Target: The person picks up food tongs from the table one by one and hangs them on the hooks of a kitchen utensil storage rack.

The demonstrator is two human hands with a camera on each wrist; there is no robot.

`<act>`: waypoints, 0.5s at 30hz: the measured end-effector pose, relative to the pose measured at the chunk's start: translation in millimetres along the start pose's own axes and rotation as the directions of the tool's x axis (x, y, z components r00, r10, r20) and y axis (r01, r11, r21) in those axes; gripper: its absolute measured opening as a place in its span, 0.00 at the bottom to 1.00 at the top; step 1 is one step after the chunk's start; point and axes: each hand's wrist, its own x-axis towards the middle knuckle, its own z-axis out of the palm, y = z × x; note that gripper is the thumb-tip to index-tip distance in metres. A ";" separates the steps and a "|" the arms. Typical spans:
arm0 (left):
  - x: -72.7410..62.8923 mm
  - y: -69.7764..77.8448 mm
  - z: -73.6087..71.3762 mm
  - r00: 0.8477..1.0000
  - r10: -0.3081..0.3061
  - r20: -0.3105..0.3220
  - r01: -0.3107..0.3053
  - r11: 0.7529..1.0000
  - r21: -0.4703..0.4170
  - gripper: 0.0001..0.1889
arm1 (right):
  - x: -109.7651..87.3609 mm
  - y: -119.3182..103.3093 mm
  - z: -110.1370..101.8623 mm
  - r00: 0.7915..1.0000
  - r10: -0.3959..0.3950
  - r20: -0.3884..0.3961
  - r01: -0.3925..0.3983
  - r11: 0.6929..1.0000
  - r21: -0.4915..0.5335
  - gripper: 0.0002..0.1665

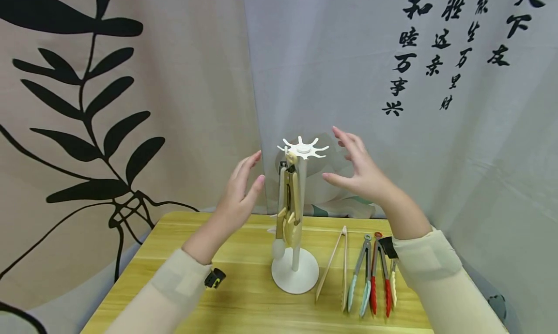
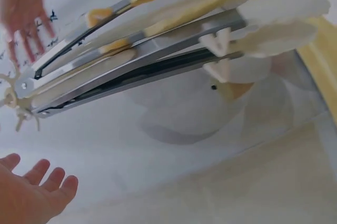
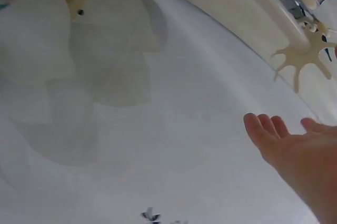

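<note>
A white utensil stand [image 1: 295, 276] with a round base and a spoked hook top [image 1: 303, 149] stands upright on the table. Tongs [image 1: 288, 203] hang from the left side of its top; the left wrist view shows metal arms [image 2: 142, 74] and pale tips [image 2: 284, 10] on them. My left hand [image 1: 235, 196] is raised left of the stand, fingers extended, holding nothing. On the other side my right hand [image 1: 361, 172] is up near the hook top, thumb and fingers spread apart around air. Both palms face the stand.
On the wooden table [image 1: 235, 295], right of the base, lie beige tongs [image 1: 344, 261], light-blue-tipped tongs [image 1: 363, 271] and red-tipped tongs [image 1: 379, 276]. A cream-ended utensil [image 1: 394, 285] is partly hidden by the right sleeve. A printed curtain [image 1: 327, 58] hangs behind.
</note>
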 end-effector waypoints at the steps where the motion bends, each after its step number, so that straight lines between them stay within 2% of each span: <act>1: 2.3 2.7 -1.6 1.000 0.012 0.000 -0.012 1.000 0.016 0.27 | -3.5 3.9 1.1 1.000 0.019 -0.004 -0.019 1.000 0.013 0.56; 5: 11.7 13.8 -6.6 0.998 0.064 0.025 -0.066 0.995 0.071 0.28 | -17.8 22.4 9.0 0.995 0.100 0.007 -0.100 0.995 0.023 0.58; 8: 19.7 21.1 -8.0 0.992 0.111 0.057 -0.116 0.988 0.102 0.29 | -30.1 39.9 19.0 0.983 0.181 0.041 -0.181 0.983 0.005 0.58; 15: 43.2 32.1 -5.4 0.966 0.225 0.129 -0.240 0.963 0.123 0.29 | -64.8 83.7 50.6 0.923 0.371 0.103 -0.366 0.928 -0.068 0.60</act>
